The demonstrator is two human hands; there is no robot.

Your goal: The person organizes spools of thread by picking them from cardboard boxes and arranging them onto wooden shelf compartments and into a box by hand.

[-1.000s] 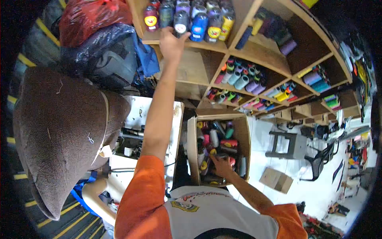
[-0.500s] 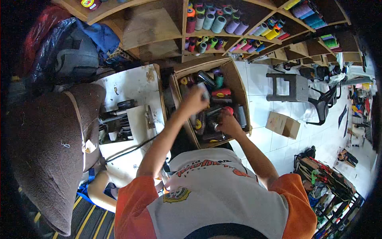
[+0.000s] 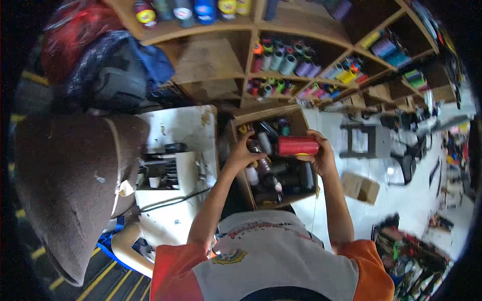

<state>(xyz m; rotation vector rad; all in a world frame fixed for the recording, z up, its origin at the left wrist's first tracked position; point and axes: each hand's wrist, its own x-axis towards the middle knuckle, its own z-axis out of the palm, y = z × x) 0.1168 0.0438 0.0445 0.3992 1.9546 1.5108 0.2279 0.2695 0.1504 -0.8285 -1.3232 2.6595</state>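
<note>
My right hand grips a red thread spool by its right end, holding it sideways above the cardboard box. My left hand reaches over the box's left side, its thumb and fingers curled about a dark brown thread spool. In the box lie several more spools, mostly black, brown and grey. A pale grey spool sits between my hands, and a green one lies near the back. Blur hides the finer details.
Wooden shelves with colourful thread spools rise behind the box. At left are a white worktable and a large brown bundle. On the tiled floor at right stand a grey stool and a small carton.
My right hand has lifted the red spool out of the box's contents. My left hand has gone from a blurred pale spool to the brown one. The view has tilted up.
</note>
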